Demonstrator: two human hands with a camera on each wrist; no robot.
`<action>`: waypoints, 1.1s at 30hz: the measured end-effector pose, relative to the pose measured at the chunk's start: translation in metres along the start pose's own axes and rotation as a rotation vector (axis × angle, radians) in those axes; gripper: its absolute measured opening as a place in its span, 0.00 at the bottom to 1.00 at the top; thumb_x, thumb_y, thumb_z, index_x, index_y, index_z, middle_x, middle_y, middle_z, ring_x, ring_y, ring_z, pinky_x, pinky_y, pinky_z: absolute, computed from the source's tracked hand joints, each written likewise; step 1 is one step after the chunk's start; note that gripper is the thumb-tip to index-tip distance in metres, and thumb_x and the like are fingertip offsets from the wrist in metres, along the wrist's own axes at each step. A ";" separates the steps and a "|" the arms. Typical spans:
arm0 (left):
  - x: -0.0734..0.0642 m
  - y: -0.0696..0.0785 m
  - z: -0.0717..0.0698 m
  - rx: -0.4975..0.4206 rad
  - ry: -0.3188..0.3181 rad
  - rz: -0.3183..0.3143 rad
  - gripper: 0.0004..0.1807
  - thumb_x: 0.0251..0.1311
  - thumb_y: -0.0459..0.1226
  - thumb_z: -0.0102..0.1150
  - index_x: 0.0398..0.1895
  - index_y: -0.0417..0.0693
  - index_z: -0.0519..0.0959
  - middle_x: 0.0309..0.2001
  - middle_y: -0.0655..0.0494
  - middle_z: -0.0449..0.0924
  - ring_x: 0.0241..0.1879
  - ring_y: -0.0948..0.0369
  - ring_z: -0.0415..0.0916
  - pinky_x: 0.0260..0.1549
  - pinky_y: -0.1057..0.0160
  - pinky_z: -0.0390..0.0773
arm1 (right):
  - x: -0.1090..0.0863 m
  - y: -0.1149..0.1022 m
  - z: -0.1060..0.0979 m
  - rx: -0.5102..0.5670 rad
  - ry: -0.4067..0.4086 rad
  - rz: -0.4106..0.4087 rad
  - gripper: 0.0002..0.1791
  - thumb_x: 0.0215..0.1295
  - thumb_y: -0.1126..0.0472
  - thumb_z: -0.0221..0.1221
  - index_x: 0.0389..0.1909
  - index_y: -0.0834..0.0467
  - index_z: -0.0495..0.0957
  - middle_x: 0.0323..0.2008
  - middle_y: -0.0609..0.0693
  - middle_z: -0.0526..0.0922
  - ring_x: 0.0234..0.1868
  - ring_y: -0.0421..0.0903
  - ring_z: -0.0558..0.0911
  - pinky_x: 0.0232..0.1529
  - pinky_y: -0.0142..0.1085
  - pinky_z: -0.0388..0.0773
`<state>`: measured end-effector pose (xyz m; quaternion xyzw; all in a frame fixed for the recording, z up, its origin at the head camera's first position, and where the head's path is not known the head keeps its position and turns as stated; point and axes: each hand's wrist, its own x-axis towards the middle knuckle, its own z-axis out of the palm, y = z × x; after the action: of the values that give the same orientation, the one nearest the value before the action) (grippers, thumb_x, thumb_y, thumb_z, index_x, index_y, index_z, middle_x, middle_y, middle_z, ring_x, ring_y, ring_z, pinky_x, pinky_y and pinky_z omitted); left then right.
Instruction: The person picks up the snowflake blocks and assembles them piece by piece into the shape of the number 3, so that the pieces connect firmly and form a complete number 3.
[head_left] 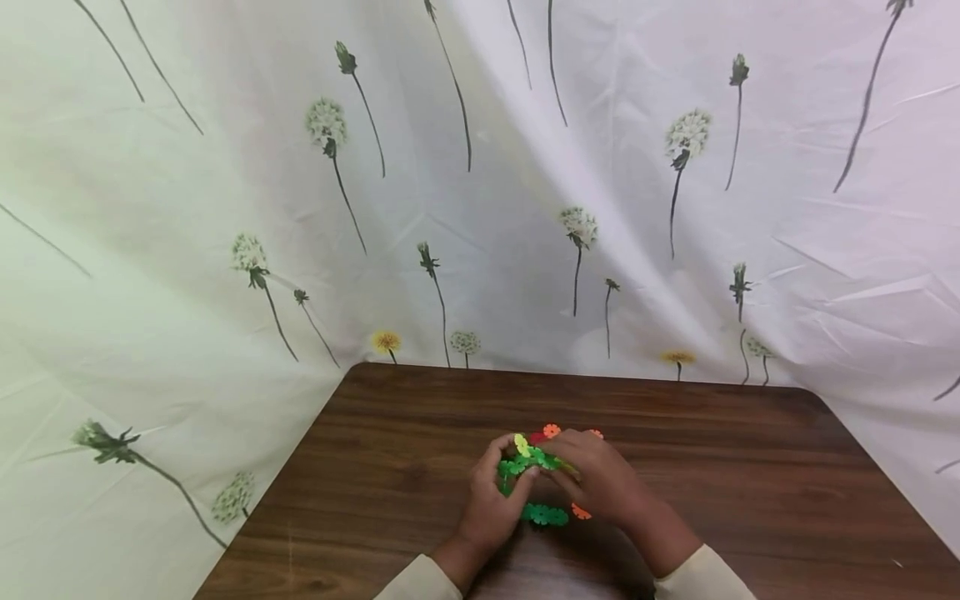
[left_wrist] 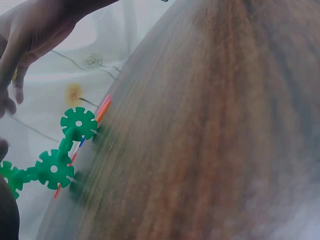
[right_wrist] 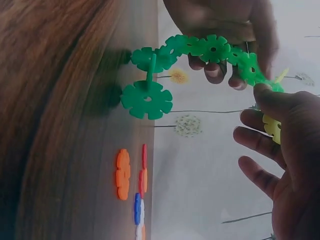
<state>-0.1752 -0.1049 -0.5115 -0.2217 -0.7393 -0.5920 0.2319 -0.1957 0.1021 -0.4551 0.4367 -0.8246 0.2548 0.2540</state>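
A chain of green flower-shaped interlocking discs (right_wrist: 213, 49) hangs between the two hands above the table. In the head view the left hand (head_left: 483, 504) curls its fingers and thumb round the middle of the chain. Two linked green discs (right_wrist: 147, 99) dangle at the chain's lower end, close to the tabletop. The right hand (head_left: 603, 479) pinches the other end between thumb and fingers, where a yellow disc (right_wrist: 272, 128) partly shows behind the fingers. Another yellow disc (head_left: 521, 445) stands by the left fingertips. Only the left hand's edge (left_wrist: 7, 215) appears in the left wrist view.
Orange disc (right_wrist: 123, 174), red, blue and white discs lie on the brown wooden table (head_left: 360, 467), beyond and beside the hands. A white cloth (head_left: 495, 208) printed with dandelions hangs behind the table and round its sides.
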 end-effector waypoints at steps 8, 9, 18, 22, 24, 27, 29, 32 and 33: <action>0.000 -0.004 0.002 0.006 0.002 0.096 0.19 0.83 0.31 0.53 0.71 0.49 0.76 0.61 0.47 0.85 0.57 0.64 0.83 0.55 0.63 0.86 | -0.005 0.001 0.000 0.043 0.005 -0.024 0.20 0.60 0.62 0.80 0.53 0.57 0.89 0.48 0.47 0.92 0.45 0.40 0.88 0.45 0.37 0.89; 0.000 -0.004 0.002 0.007 0.009 0.093 0.18 0.83 0.31 0.53 0.70 0.49 0.76 0.60 0.48 0.86 0.57 0.64 0.83 0.55 0.63 0.86 | -0.006 0.002 -0.001 0.069 -0.014 -0.017 0.23 0.60 0.60 0.80 0.56 0.57 0.88 0.50 0.48 0.91 0.47 0.41 0.88 0.46 0.38 0.89; -0.001 -0.002 0.002 0.038 0.103 0.050 0.17 0.80 0.30 0.58 0.67 0.49 0.80 0.57 0.48 0.88 0.56 0.64 0.83 0.56 0.61 0.85 | -0.011 0.019 -0.014 0.189 -0.061 0.158 0.24 0.75 0.55 0.68 0.68 0.57 0.82 0.59 0.51 0.89 0.58 0.50 0.88 0.56 0.51 0.89; -0.003 -0.001 0.001 0.062 0.110 0.014 0.15 0.80 0.32 0.58 0.65 0.48 0.81 0.56 0.50 0.88 0.55 0.64 0.82 0.56 0.61 0.85 | -0.016 0.031 -0.013 0.176 -0.019 0.223 0.18 0.84 0.56 0.59 0.66 0.59 0.83 0.59 0.53 0.89 0.59 0.53 0.89 0.58 0.55 0.88; -0.003 0.000 0.000 0.071 0.099 0.001 0.15 0.81 0.34 0.58 0.66 0.47 0.80 0.56 0.50 0.87 0.55 0.64 0.82 0.57 0.61 0.84 | -0.018 0.036 -0.011 0.174 -0.015 0.274 0.17 0.85 0.58 0.56 0.64 0.58 0.84 0.59 0.54 0.90 0.57 0.53 0.90 0.58 0.56 0.88; -0.002 0.000 -0.001 0.077 0.084 -0.013 0.16 0.82 0.36 0.58 0.67 0.45 0.80 0.56 0.52 0.86 0.56 0.64 0.81 0.58 0.61 0.84 | -0.021 0.043 -0.009 0.196 -0.032 0.333 0.16 0.87 0.60 0.53 0.62 0.59 0.85 0.57 0.57 0.90 0.54 0.52 0.90 0.56 0.53 0.89; -0.001 0.000 0.000 0.078 0.086 -0.008 0.16 0.81 0.35 0.58 0.66 0.45 0.80 0.55 0.52 0.86 0.55 0.64 0.81 0.58 0.61 0.84 | -0.021 0.047 -0.008 0.229 -0.050 0.352 0.16 0.88 0.61 0.51 0.61 0.61 0.85 0.54 0.58 0.91 0.52 0.53 0.90 0.55 0.49 0.90; 0.000 -0.001 0.000 0.075 0.090 0.007 0.16 0.80 0.34 0.59 0.66 0.47 0.80 0.53 0.53 0.87 0.53 0.64 0.82 0.56 0.60 0.84 | -0.023 0.052 -0.007 0.272 -0.070 0.374 0.17 0.89 0.60 0.50 0.58 0.62 0.86 0.51 0.60 0.91 0.50 0.53 0.90 0.53 0.43 0.90; 0.000 -0.002 0.000 0.075 0.090 0.010 0.16 0.80 0.34 0.59 0.66 0.49 0.80 0.53 0.52 0.87 0.53 0.64 0.81 0.56 0.60 0.83 | -0.024 0.054 -0.007 0.282 -0.074 0.385 0.17 0.88 0.59 0.50 0.57 0.62 0.86 0.50 0.59 0.92 0.50 0.52 0.90 0.53 0.41 0.90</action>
<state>-0.1765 -0.1054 -0.5126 -0.1897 -0.7486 -0.5722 0.2762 -0.2282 0.1467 -0.4763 0.3116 -0.8576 0.3950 0.1068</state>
